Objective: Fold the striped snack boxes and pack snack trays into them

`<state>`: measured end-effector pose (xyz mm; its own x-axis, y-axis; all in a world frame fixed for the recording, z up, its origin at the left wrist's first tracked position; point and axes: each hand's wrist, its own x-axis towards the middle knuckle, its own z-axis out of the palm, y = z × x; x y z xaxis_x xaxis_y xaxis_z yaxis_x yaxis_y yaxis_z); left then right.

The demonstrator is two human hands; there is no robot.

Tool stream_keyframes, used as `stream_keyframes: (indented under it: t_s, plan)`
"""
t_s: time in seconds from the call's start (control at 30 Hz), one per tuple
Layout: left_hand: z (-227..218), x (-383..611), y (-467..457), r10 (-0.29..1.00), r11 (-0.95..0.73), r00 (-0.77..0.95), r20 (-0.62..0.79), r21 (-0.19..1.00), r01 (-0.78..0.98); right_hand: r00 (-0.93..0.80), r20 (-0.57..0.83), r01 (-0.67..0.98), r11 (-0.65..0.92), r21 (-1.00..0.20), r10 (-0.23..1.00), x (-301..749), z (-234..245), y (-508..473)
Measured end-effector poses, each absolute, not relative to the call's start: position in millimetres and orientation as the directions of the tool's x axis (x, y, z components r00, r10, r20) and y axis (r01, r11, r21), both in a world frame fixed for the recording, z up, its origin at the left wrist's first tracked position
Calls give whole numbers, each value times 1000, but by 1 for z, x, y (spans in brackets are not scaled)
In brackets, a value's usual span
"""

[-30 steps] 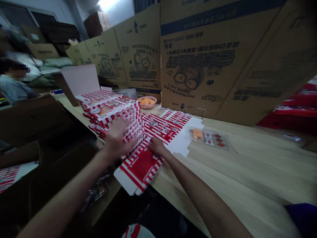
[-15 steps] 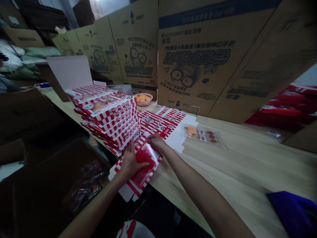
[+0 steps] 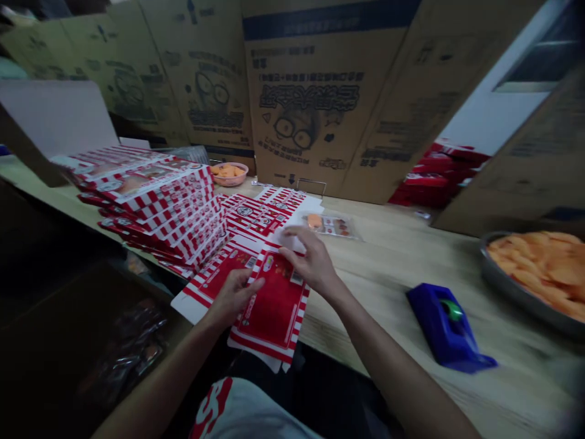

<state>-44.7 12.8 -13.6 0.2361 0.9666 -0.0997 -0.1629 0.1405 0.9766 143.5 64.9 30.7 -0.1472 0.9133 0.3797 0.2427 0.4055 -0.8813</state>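
Carton [image 3: 273, 311] in left hand [image 3: 233, 297]; barcoded (print illegible)

A blue tape dispenser [image 3: 439, 335] sits near a grey basin [image 3: 508, 299].

Head view, single. Mounted on the wearer's head; looked forward and down over the red-printed white garment [image 3: 256, 408], across the pale wooden table [image 3: 384, 262], toward the printed cardboard panels [image 3: 297, 91] behind it. Set close to the left hand [image 3: 231, 299] and right hand [image 3: 316, 263], framed near centre with the red-and-white striped carton [image 3: 274, 305]. Showed the table's near edge aslant, upper left to lower right. Placed the striped box stack [image 3: 176, 213] at left, blue tape dispenser [image 3: 432, 323] at right. Cropped the grey bowl [image 3: 498, 283] at the right border.
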Motion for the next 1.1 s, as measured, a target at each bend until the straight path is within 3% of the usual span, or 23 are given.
stream_keyframes:
  t_s: [0.07, 0.1, 0.17, 0.23, 0.3, 0.43, 0.6, 0.77, 1.0, 1.1]
  plan:
    - [-14, -36, 11, 961, 223, 226, -157, 926, -305, 51, 399, 188, 383, -904, 916, 165, 24, 42]
    - [-15, -32, 10, 958, 247, 227, -174, 902, -353, 44, 326, 87, 321, -943, 945, 174, 19, 29]
    - [-17, -22, 8, 953, 275, 237, -189, 869, -412, -180, 107, -165, 77, -983, 978, 188, 3, 2]
    - [-20, -11, 5, 942, 306, 271, -199, 842, -443, -409, -34, -330, -182, -926, 912, 193, -14, -21]
    - [-23, 0, 0, 917, 364, 322, -235, 821, -439, -433, -109, -394, -297, -870, 895, 194, -29, -34]
    - [-24, 16, -8, 891, 417, 373, -260, 795, -440, -326, -210, -419, -340, -842, 922, 202, -43, -42]
    - [-24, 20, -9, 922, 359, 307, -238, 822, -443, -339, -203, -545, -368, -754, 919, 226, -35, -52]
    - [-30, 21, -10, 922, 334, 337, -192, 835, -437, -410, -188, -417, -367, -832, 893, 220, -27, -60]
    - [-34, 12, -21, 866, 415, 423, -266, 854, -313, -139, -277, -496, -309, -811, 951, 205, -50, -62]
    - [-49, 8, -30, 839, 435, 468, -278, 859, -270, -106, -278, -472, -294, -831, 955, 205, -53, -62]
